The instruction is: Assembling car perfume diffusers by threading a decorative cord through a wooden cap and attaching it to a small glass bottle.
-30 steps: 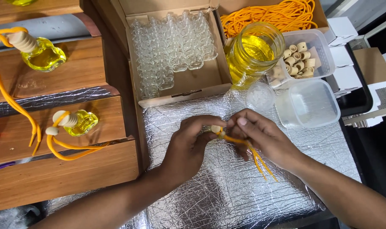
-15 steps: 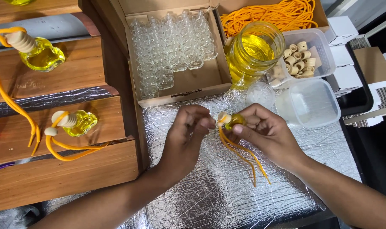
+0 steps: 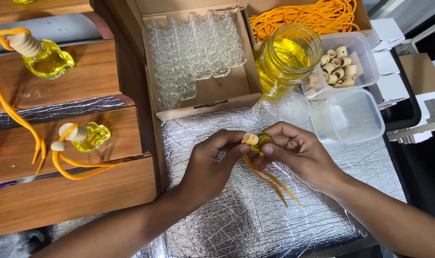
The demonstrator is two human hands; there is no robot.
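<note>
A: Tabletop (image 3: 255, 224), foil-covered: what bounds the working patch?

B: At 12 o'clock, a cardboard box of empty glass bottles (image 3: 193, 48). At 1 o'clock, a jar of yellow liquid (image 3: 286, 57), with a tub of wooden caps (image 3: 341, 59) just beside it, a small round lid (image 3: 294, 107) and an empty clear tub (image 3: 351, 117) below them. At 9 o'clock, stepped wooden shelves (image 3: 59, 191) carrying two filled bottles with orange cords (image 3: 86, 138). Bare foil lies open from centre toward 6 o'clock.

A: Left hand (image 3: 212, 165), grip?

B: Curled closed; thumb and forefinger pinch the pale cap end of a small filled bottle (image 3: 258, 141).

A: Right hand (image 3: 298, 153)?

B: Closed on the same bottle from 3 o'clock, fingertips on its body.

A: Item location?

B: Raised above the foil's centre, between both hands; its orange cord (image 3: 272, 179) trails toward 5 o'clock.
</note>
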